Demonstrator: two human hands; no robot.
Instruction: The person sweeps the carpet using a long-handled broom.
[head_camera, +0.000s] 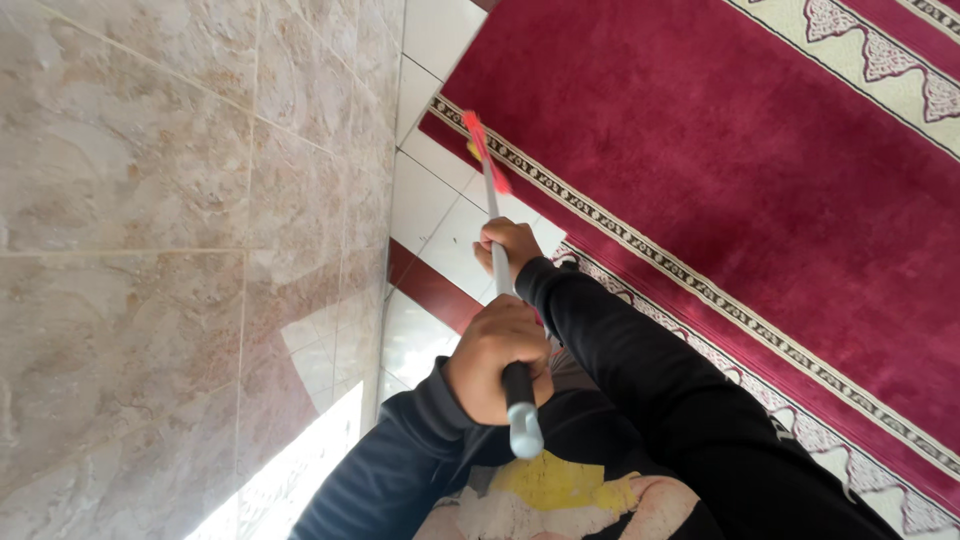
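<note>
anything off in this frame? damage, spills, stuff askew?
Nothing stands out. Both hands grip a long-handled broom: left hand near the grey handle end, right hand further down. The red carpet lies flat, its patterned border unbroken. The white floor tiles and marble wall show no spill or cracks.

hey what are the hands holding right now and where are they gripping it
Both grip a long-handled broom or mop: the left hand near the black top end of the handle, the right hand lower on the pale shaft.
</note>
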